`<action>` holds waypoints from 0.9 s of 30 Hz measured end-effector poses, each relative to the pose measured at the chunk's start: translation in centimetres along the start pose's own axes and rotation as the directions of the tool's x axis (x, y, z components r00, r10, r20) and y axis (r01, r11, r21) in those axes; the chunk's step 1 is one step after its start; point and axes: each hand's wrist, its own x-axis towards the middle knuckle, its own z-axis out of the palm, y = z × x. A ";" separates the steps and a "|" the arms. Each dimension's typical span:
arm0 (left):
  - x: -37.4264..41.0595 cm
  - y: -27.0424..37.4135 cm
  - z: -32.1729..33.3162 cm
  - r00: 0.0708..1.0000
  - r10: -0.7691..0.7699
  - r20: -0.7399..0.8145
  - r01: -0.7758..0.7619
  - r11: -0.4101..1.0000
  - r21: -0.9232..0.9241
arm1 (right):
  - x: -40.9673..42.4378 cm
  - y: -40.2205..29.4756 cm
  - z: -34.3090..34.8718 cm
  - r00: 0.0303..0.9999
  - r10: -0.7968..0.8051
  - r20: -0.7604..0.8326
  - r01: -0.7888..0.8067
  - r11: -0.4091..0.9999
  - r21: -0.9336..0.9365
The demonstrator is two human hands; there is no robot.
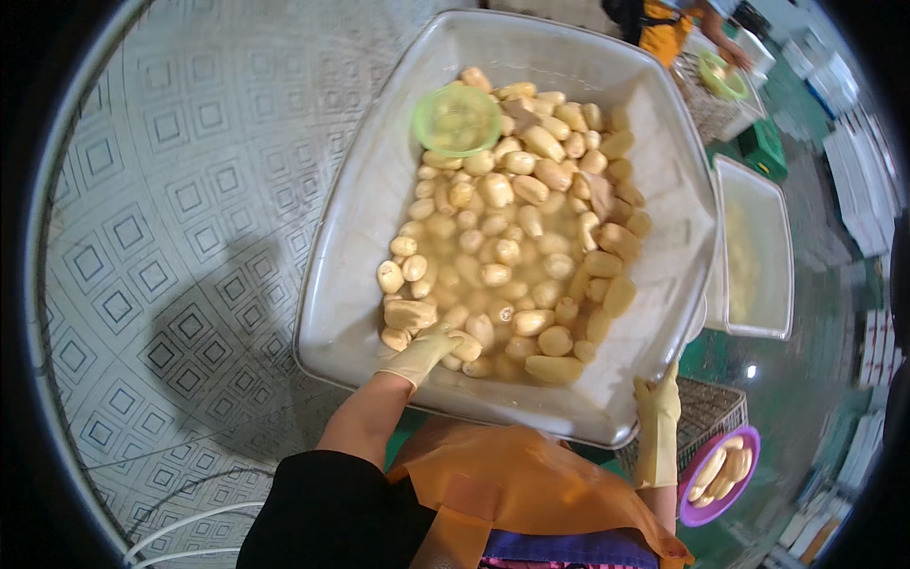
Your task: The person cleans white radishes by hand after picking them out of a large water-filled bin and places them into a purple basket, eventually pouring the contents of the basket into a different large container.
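Observation:
A large white plastic tub (362, 171) holds cloudy water and many peeled lotus root segments (532, 322). At the near left inside it, my left hand (426, 352), in a pale yellow rubber glove, touches a lotus root segment (466, 346); whether the fingers grip it is unclear. My right hand (657, 398), gloved alike, is at the tub's near right rim; its fingers are partly hidden. A green plastic basket (457, 121) rests among the segments at the far left.
On the right, a purple basin (753, 469) of lotus roots stands by a plastic crate (711, 405). Beyond are a second white tub (785, 270), a green container (764, 149) and another person's hand (736, 53) at a light green bowl (721, 75). A patterned wall lies left.

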 end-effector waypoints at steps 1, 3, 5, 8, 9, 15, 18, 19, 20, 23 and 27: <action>1.3 -1.6 -0.8 0.992 0.062 -0.114 -0.059 0.998 0.030 | -0.3 -0.8 0.3 0.999 0.019 -0.037 -0.019 1.000 -0.002; 4.3 -4.4 -2.9 0.973 0.090 -0.212 -0.072 0.993 0.091 | -0.5 -1.6 0.4 0.997 0.042 -0.071 -0.045 0.998 -0.044; 7.5 -6.4 -5.5 0.961 -0.007 -0.278 0.021 0.999 0.048 | -0.4 -1.9 0.8 0.997 0.035 -0.068 -0.041 0.995 -0.087; 12.8 -8.0 -9.4 0.911 -0.157 -0.380 0.172 0.985 0.005 | 0.2 -2.0 2.0 0.991 0.019 -0.136 -0.053 0.966 -0.252; 14.9 -8.1 -10.5 0.888 -0.189 -0.419 0.208 0.978 0.000 | 0.3 -2.0 2.4 0.985 0.028 -0.168 -0.080 0.947 -0.312; 27.5 -8.7 -15.4 0.806 -0.177 -0.566 0.367 0.898 0.242 | 0.5 -2.4 3.8 0.968 0.080 -0.237 -0.189 0.854 -0.485; 31.7 -9.3 -16.4 0.865 0.186 -0.467 0.252 0.642 0.724 | 0.4 -3.0 3.6 0.960 0.030 -0.279 -0.177 0.837 -0.518; 32.7 -9.4 -16.6 0.874 0.311 -0.373 0.195 0.479 0.856 | 0.4 -3.3 3.6 0.961 0.005 -0.275 -0.150 0.849 -0.507; 33.4 -9.4 -16.6 0.899 0.229 -0.374 0.224 0.493 0.841 | 0.4 -3.6 3.5 0.963 -0.018 -0.268 -0.122 0.859 -0.497; 35.3 -9.0 -16.7 0.929 0.011 -0.371 0.319 0.485 0.814 | 0.6 -4.2 3.4 0.960 0.199 -0.195 -0.264 0.874 -0.409; 38.3 -8.2 -16.8 0.920 -0.234 -0.314 0.386 0.680 0.623 | 0.5 -3.6 3.5 0.973 0.061 -0.221 -0.152 0.892 -0.427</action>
